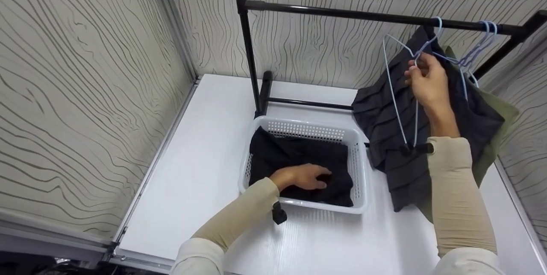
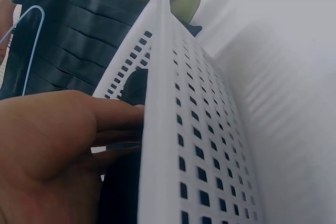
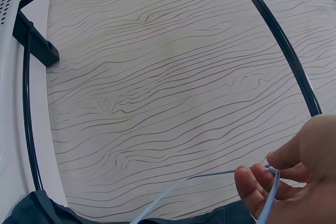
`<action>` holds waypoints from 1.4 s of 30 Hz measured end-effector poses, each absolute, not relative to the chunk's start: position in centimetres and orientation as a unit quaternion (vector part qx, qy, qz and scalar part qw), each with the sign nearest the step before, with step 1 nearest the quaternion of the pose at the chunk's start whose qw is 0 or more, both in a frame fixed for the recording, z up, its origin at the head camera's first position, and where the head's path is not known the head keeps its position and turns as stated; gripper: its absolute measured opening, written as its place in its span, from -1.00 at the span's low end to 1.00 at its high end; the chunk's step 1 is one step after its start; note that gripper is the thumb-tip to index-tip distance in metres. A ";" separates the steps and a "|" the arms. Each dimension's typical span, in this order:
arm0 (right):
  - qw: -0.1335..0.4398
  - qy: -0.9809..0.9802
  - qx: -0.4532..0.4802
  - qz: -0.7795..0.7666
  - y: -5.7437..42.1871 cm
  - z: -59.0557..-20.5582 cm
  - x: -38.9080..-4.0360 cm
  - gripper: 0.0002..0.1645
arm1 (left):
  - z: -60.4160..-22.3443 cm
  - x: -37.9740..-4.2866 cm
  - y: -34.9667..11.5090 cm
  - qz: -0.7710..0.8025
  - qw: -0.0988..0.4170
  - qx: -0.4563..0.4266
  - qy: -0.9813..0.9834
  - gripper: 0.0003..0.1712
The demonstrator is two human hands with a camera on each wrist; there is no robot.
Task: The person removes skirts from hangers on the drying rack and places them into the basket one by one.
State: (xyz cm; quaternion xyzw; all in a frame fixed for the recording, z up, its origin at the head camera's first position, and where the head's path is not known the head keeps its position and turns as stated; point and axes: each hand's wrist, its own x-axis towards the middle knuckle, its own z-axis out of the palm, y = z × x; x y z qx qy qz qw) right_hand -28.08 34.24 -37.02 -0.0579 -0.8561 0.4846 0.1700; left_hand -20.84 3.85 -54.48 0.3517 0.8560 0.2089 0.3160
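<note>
In the head view, my left hand [image 1: 308, 176] reaches into a white plastic basket [image 1: 359, 138], on the dark cloth [image 1: 307, 151] lying there. Its thumb and forefinger stand apart; the left wrist view has the fingertips partly behind the basket rim [image 2: 160, 103]. Up at the right, my right hand [image 1: 429, 80] pinches a light blue wire hanger [image 1: 389, 74] just under its hook, which loops over the black rail [image 1: 342, 12]. A dark pleated garment [image 1: 380, 108] hangs right behind that hanger.
Several more blue hangers [image 1: 487, 38] hang at the rail's right end, by an olive green cloth [image 1: 508, 110]. The rack's left post [image 1: 250, 53] rises behind the basket. A white table [image 1: 192, 151] lies under everything, with wood-patterned panels [image 1: 107, 74] around it.
</note>
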 end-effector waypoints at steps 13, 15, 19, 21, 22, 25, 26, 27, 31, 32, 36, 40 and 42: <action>0.248 -0.888 -0.080 0.378 34.2 -35.7 -26.6 -0.50 | -53.9 -21.3 3.4 0.269 0.225 0.389 0.852 -0.60; 0.250 -0.892 -0.081 0.369 34.4 -35.5 -26.3 -0.52 | -53.7 -21.3 3.4 0.279 0.210 0.391 0.851 -0.62; 0.253 -0.899 -0.080 0.349 34.8 -35.2 -25.6 -0.54 | -52.9 -21.3 3.4 0.309 0.175 0.395 0.847 -0.65; 0.252 -0.903 -0.078 0.338 35.0 -35.0 -25.2 -0.54 | -52.5 -21.3 3.5 0.329 0.156 0.397 0.843 -0.65; 0.253 -0.906 -0.078 0.330 35.2 -34.9 -25.0 -0.54 | -52.2 -21.3 3.5 0.339 0.147 0.399 0.839 -0.65; 0.261 -0.911 -0.076 0.310 35.6 -34.8 -24.3 -0.55 | -51.4 -21.2 3.7 0.381 0.127 0.399 0.825 -0.65; 0.263 -0.913 -0.077 0.304 35.7 -34.7 -24.1 -0.55 | -51.1 -21.1 3.8 0.395 0.123 0.399 0.818 -0.65; 0.267 -0.913 -0.078 0.298 35.9 -34.7 -24.0 -0.55 | -50.8 -21.0 3.9 0.407 0.118 0.399 0.813 -0.65; 0.268 -0.913 -0.091 0.294 36.8 -34.7 -23.4 -0.53 | -49.7 -20.7 4.6 0.435 0.102 0.399 0.801 -0.61; 0.265 -0.913 -0.096 0.294 37.1 -34.8 -23.3 -0.52 | -49.4 -20.6 4.8 0.438 0.098 0.401 0.799 -0.60; 0.256 -0.913 -0.115 0.298 37.9 -35.1 -23.0 -0.49 | -48.5 -20.2 5.8 0.445 0.084 0.408 0.793 -0.52; 0.240 -0.914 -0.122 0.302 38.4 -35.5 -22.6 -0.45 | -47.5 -19.8 6.8 0.450 0.069 0.423 0.783 -0.47; 0.229 -0.917 -0.125 0.303 38.7 -35.6 -22.4 -0.42 | -46.9 -19.6 7.3 0.451 0.062 0.433 0.778 -0.46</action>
